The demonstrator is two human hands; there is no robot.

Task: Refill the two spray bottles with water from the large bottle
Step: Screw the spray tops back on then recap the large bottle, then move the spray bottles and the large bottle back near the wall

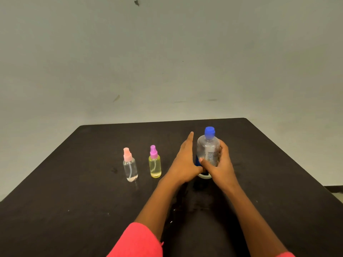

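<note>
Wall (167, 52), plain pale grey-green with a few dark scuffs, fills the upper half of the head view. Below it, dark matte table (74, 210) runs from its far edge down to the bottom of the frame, with a few small shiny specks between the forearms (wet or dust, cannot tell). Both bare forearms reach forward from the bottom edge. A coral-red sleeve (139, 242) covers the left upper arm, and a sliver of the same colour shows at the right. The large bottle (208, 151) is clear plastic with a blue band low on its side and a pale base. It stands roughly upright on the table, right of centre; whether it is lifted slightly cannot be told. The right hand (220, 164) grips it, fingers wrapped round the right side and thumb across the front by the printed label. The left hand (185, 162) lies along the bottle's left side, fingers straight and together, pointing away from the person, grasping nothing. A blue cap (209, 131) sits on the bottle's neck. Left of the hands, two small spray bottles stand upright, apart from each other and apart from the left hand. The yellow spray bottle (155, 166) with a purple pump top is nearer the hand. The clear spray bottle (130, 167) with a pink pump top is further left. Both tops are on and dip tubes show inside; fill levels are hard to read.
</note>
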